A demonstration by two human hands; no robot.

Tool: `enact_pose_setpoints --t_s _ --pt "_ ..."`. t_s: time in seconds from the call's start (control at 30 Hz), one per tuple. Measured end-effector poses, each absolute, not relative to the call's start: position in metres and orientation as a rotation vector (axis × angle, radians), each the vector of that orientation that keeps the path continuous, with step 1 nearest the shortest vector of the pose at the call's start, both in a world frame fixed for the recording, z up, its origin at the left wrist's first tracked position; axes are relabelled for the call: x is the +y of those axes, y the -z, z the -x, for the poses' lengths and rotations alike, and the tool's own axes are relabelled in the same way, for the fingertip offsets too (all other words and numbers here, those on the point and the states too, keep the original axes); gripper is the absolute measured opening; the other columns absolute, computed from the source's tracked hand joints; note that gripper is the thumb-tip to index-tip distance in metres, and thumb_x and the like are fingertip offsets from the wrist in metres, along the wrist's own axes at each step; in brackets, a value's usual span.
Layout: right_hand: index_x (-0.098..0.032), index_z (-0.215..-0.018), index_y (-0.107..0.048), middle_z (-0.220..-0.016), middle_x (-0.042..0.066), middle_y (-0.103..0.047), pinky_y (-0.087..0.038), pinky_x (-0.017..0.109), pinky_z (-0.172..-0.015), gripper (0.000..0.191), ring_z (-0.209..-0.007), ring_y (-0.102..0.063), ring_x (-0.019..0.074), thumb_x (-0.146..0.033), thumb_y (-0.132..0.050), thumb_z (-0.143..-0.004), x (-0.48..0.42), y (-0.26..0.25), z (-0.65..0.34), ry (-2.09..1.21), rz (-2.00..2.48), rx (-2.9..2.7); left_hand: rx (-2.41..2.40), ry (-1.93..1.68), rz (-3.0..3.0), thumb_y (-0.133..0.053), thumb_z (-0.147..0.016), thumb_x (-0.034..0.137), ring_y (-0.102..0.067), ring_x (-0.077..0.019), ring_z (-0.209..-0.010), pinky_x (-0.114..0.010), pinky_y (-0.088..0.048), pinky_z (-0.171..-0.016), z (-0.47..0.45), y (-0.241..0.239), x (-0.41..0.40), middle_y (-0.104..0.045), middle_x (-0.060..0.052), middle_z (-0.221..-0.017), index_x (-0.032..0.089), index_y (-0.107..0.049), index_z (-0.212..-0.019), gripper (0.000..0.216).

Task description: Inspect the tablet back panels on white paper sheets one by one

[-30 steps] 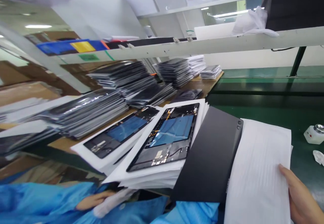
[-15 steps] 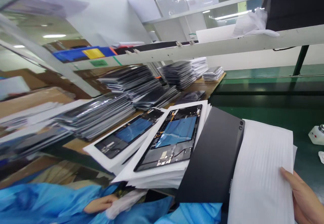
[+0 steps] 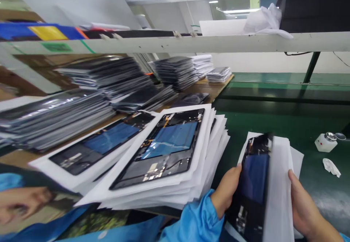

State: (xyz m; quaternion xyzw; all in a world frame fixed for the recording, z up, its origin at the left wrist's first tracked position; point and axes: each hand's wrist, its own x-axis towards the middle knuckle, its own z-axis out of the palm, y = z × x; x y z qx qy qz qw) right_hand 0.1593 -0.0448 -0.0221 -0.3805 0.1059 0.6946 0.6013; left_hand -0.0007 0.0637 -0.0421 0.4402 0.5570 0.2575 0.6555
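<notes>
Down at the lower right of my view, both hands are now on the tablet shell [image 3: 253, 183], which a second ago lay flat with its plain dark back up and only my right hand touching the white foam sheet [image 3: 279, 191] over it. It has since been turned onto its edge, so the open inner side with the blue panel faces left. My left hand [image 3: 225, 192] has come in from below and curls its fingers around the near edge; my right hand [image 3: 300, 205] clasps the foam sheet against the far side. I judge the piece lifted clear of the green bench [image 3: 273, 118], though its lower end is cut off, so I may be wrong. Just to the left, a stack of foam-layered shells [image 3: 164, 154] sits untouched.
</notes>
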Motion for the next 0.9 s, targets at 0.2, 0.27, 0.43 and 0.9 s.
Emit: enact_pose_setpoints --t_s 0.2,0.27,0.43,0.9 --pt "-0.018 -0.13 -0.036 -0.087 0.006 -0.068 -0.049 0.039 -0.077 0.067 -0.08 -0.064 0.0251 -0.033 -0.067 -0.073 -0.042 0.04 -0.162 -1.495 1.062 0.126 1.152 -0.5 -0.869 -0.056 -0.069 0.059 -0.06 -0.0226 -0.078 -0.032 -0.044 -0.074 0.007 0.047 0.051 -0.065 -0.007 -0.074 0.012 -0.061 -0.074 0.047" --pt "-0.02 -0.13 -0.035 -0.086 0.005 -0.069 -0.049 0.038 -0.076 0.067 -0.08 -0.064 0.0243 -0.035 -0.067 -0.073 -0.041 0.043 -0.166 -1.498 1.07 0.113 1.059 -0.44 -0.785 -0.061 -0.063 0.06 -0.061 -0.0239 -0.081 -0.034 -0.045 -0.076 0.018 0.044 0.045 -0.066 -0.008 -0.077 0.012 -0.062 -0.082 0.051" --pt "-0.023 -0.132 -0.034 -0.094 0.005 -0.067 -0.049 0.036 -0.078 0.07 -0.087 -0.062 0.024 -0.037 -0.068 -0.071 -0.04 0.047 -0.172 -1.485 1.152 0.084 1.06 -0.214 -0.718 -0.071 -0.054 0.054 -0.061 -0.0261 -0.084 -0.036 -0.046 -0.072 0.041 0.042 0.024 -0.066 -0.009 -0.084 0.013 -0.062 -0.087 0.054" --pt "-0.024 -0.139 -0.017 -0.087 0.002 -0.069 -0.053 0.035 -0.065 0.097 -0.072 -0.064 0.0238 -0.056 -0.068 -0.063 -0.041 0.044 -0.177 -1.306 1.185 -0.244 1.311 -0.683 -1.702 -0.053 -0.074 0.041 -0.055 -0.0204 -0.075 -0.026 -0.041 -0.071 0.074 -0.084 0.027 -0.062 -0.002 -0.074 0.019 -0.062 -0.074 0.024"
